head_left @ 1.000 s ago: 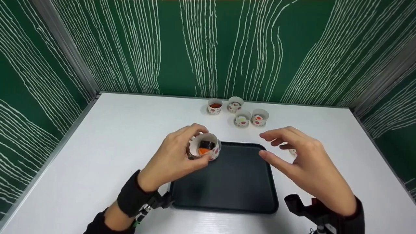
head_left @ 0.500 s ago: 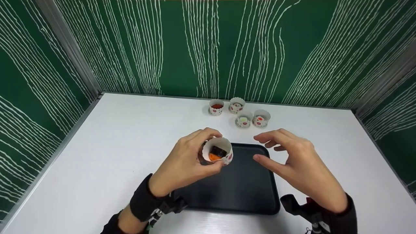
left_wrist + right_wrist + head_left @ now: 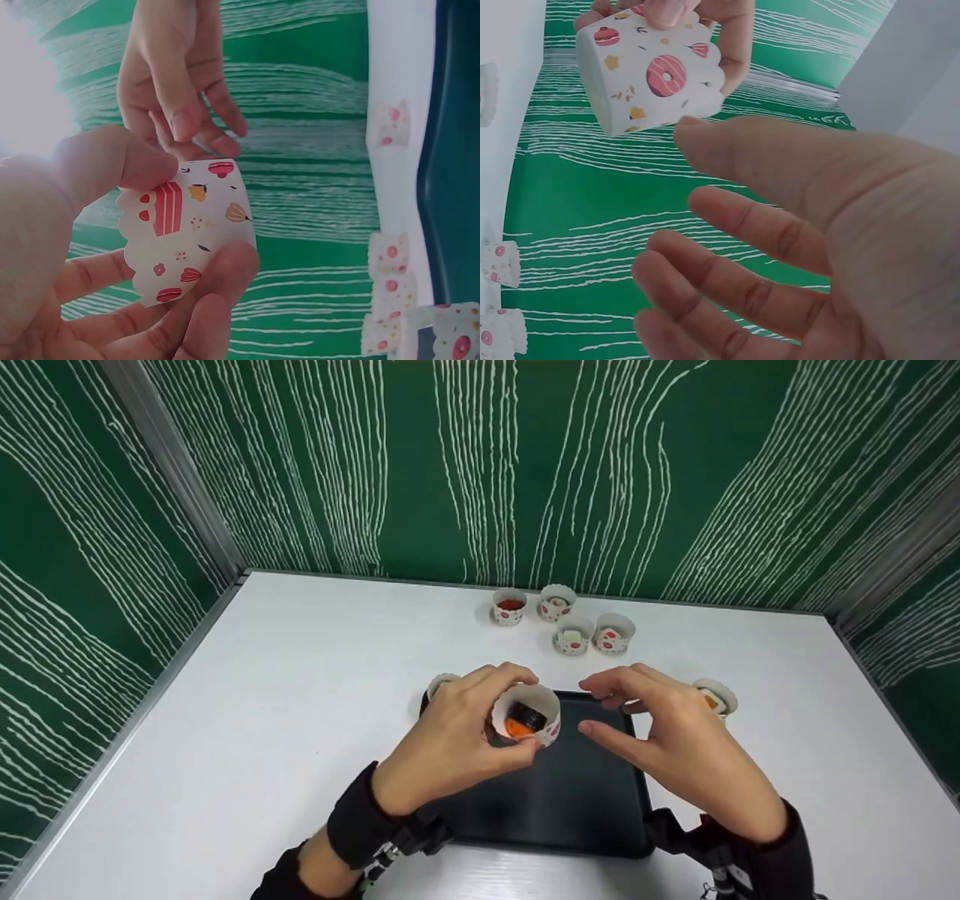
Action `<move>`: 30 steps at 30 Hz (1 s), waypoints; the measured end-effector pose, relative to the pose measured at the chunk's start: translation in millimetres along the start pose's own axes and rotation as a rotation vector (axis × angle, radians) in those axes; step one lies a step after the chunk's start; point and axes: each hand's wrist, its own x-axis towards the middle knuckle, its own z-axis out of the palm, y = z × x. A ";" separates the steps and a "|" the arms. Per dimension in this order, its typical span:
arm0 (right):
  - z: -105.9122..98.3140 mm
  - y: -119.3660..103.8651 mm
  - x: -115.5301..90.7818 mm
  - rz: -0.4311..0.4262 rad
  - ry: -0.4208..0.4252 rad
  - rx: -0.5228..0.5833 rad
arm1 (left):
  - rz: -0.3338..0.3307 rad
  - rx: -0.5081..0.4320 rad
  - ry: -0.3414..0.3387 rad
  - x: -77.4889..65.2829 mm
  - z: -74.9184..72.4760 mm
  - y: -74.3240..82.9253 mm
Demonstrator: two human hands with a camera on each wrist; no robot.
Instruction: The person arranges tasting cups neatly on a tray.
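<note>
My left hand [image 3: 454, 735] grips a white paper baking cup [image 3: 191, 232] printed with cakes and flowers, thumb on one side and fingers on the other. It is held up over the dark tray [image 3: 562, 810], its mouth tilted toward the head camera. Inside lies a small black-and-orange piece [image 3: 526, 718] that looks like toy sushi. My right hand [image 3: 667, 720] hovers just right of the cup, fingers spread in a loose curve around nothing. In the right wrist view its thumb tip overlaps the cup's scalloped rim [image 3: 711, 82].
Several similar cups stand grouped at the back of the white table [image 3: 337, 645], one with red contents [image 3: 510, 606]. Another cup [image 3: 442, 681] is partly hidden behind my left hand. To the right, a cup [image 3: 724, 694] shows behind my right hand. Green walls enclose the table.
My left hand has carried the cup rightward over the tray, closer to my right hand. The right hand has shifted slightly left. Cups behind both hands have come into view.
</note>
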 end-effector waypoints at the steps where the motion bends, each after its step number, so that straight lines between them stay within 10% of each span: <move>1: 0.8 0.1 0.1 0.006 -0.008 -0.005 | 0.008 -0.008 -0.003 0.0 1.7 0.2; 30: 11.6 6.5 6.7 0.013 -0.178 0.150 | 0.009 -0.037 -0.099 -3.1 15.9 -5.8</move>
